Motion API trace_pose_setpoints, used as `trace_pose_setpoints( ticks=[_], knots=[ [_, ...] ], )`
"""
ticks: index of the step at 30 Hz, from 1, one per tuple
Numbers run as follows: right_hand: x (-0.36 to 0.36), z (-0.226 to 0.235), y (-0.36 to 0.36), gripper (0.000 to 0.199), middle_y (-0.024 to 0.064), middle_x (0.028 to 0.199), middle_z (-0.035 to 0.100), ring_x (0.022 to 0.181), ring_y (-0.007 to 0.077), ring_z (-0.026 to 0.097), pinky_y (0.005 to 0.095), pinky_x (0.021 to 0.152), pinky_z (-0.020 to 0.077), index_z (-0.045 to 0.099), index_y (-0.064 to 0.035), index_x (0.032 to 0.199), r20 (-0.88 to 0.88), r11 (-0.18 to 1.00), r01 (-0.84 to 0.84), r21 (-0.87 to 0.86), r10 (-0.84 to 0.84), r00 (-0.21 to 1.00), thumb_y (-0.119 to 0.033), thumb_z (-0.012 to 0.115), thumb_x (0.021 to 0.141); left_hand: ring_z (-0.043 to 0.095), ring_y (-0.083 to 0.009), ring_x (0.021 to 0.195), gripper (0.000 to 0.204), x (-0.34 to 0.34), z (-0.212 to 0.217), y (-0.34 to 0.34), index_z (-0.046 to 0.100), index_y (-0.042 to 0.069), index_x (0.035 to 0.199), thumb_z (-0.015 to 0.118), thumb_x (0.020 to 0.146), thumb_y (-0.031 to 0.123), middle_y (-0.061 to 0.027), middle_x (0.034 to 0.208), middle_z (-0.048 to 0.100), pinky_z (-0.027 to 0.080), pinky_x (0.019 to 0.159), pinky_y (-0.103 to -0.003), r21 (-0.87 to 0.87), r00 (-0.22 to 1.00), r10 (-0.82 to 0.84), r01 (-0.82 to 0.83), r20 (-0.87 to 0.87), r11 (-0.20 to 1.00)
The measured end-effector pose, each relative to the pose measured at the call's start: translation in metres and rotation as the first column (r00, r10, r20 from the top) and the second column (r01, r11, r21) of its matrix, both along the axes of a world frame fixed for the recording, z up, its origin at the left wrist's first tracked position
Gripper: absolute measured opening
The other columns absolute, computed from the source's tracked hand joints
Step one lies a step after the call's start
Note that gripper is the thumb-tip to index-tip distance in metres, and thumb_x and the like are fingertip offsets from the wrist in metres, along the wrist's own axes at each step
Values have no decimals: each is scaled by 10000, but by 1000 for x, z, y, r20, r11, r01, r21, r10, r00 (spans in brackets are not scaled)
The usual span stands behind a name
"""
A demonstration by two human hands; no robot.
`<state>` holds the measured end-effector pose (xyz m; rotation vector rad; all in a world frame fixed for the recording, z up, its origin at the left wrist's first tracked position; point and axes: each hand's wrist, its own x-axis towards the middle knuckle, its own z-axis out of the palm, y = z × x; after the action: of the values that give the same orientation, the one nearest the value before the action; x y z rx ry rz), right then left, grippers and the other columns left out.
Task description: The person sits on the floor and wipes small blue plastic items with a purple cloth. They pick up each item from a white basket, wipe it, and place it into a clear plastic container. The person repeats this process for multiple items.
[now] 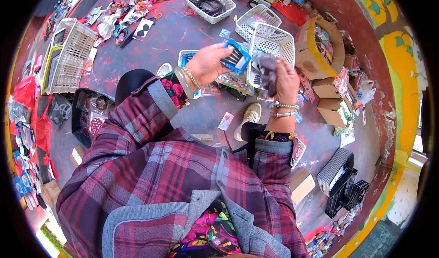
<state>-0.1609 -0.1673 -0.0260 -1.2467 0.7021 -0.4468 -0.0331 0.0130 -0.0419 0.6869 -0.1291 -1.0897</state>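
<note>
My left hand (206, 66) pinches a small blue-edged packet (238, 56) with several slim dark pieces in it. The packet is held up just left of a white perforated basket (284, 40). Over that basket's right side, my right hand (287, 82) is closed on a crumpled grey-purple soft item (269, 75); whether it is a cloth or a bag I cannot tell. Some dark slim pieces and clear wrapping show inside the basket beneath. A white-rimmed blue tray (182, 56) is partly hidden behind my left hand and wrist.
Two more white baskets (211, 18) (252, 29) stand further off. To the right are an open cardboard box (304, 52) with packets and smaller cartons (331, 111). A cream crate (68, 56) stands at left. Loose goods (132, 6) cover the far floor. My shoe (250, 116) is below the basket.
</note>
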Motion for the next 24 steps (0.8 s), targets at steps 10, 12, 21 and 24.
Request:
trace_pose_setpoints(
  ticks=[10,12,21,24],
  knots=[
    [36,-16,82,386,177,1217,526,1157,326,480,393,967,377,510,-4,1210,-87,159,-116,-980,178,980,-4,491,824,578,-214,967,255,-17,-7,-11,482,7,1155,379,937,91,-108,1121,554,468,872,-350,-85,983,157,-165,-92,983],
    [35,-16,75,384,181,1217,524,1150,328,484,390,963,382,516,-1,1200,-115,178,-141,-974,147,982,3,492,817,577,-223,973,265,-15,1,-7,473,4,1167,371,943,102,-111,1115,556,466,883,-384,-25,985,159,-161,-66,987],
    [25,-29,40,318,154,1017,620,885,307,602,367,784,484,530,28,1144,-119,909,-161,-385,124,985,-69,469,847,564,-242,1041,245,7,25,0,453,6,1151,355,963,129,-133,1096,570,439,937,-439,-165,964,265,-266,-26,950],
    [23,-15,34,283,79,961,636,799,160,625,290,660,530,557,23,1091,236,916,-219,336,143,961,-193,482,925,565,-210,1012,235,11,9,0,469,11,1135,370,963,136,-108,1081,578,439,923,-394,-181,971,240,-235,9,955]
  ],
)
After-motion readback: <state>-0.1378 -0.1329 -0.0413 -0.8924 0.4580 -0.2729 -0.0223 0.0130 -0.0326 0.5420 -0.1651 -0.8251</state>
